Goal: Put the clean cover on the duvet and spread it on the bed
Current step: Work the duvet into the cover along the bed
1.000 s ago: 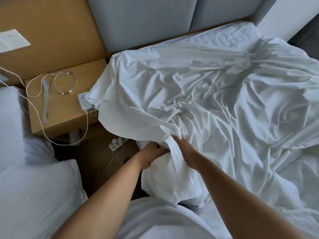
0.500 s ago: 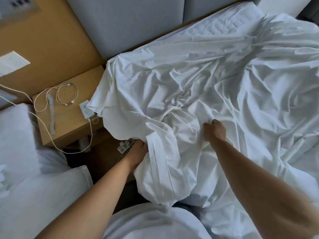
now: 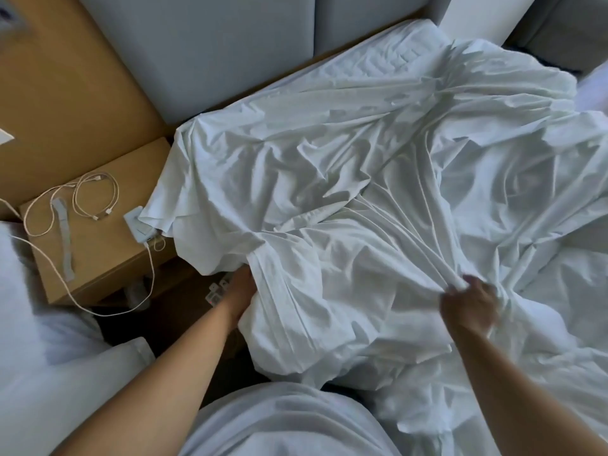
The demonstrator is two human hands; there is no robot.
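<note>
Right hand [image 3: 470, 307] grips bunched folds of the white cover [image 3: 329, 192]. Left hand [image 3: 241, 291] meets its hanging edge; fingers hidden, grip unclear.

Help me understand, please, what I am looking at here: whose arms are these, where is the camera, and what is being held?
There is no machine here. These are a person's two bare arms, seen from one wide-angle camera worn on the head, looking forward and down. A crumpled white duvet cover lies over the bed, below the grey headboard. The left hand grips the cover's edge at the bedside, its fingers buried in the cloth. The right hand pinches a bunch of the same cover farther along. Beside the bed stands a wooden bedside table with white cables and a charger on it.
</note>
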